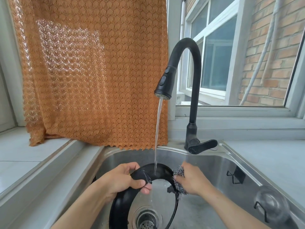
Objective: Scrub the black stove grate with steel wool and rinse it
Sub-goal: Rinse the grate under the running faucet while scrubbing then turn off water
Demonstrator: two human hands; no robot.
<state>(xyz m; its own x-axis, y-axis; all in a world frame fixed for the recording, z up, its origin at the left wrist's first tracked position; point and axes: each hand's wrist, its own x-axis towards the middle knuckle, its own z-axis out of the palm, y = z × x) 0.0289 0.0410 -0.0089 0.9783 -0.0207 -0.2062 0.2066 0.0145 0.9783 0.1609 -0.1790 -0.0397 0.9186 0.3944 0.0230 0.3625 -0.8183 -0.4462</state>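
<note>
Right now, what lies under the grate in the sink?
Through the ring of the grate the sink floor and drain strainer show. The floor under the left hand is hidden.

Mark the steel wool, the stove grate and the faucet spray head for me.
steel wool (179, 172): head view, upper tuft above the fingers.
stove grate (115, 210): head view, lower left of the ring.
faucet spray head (165, 81): head view, middle of its body.
</note>
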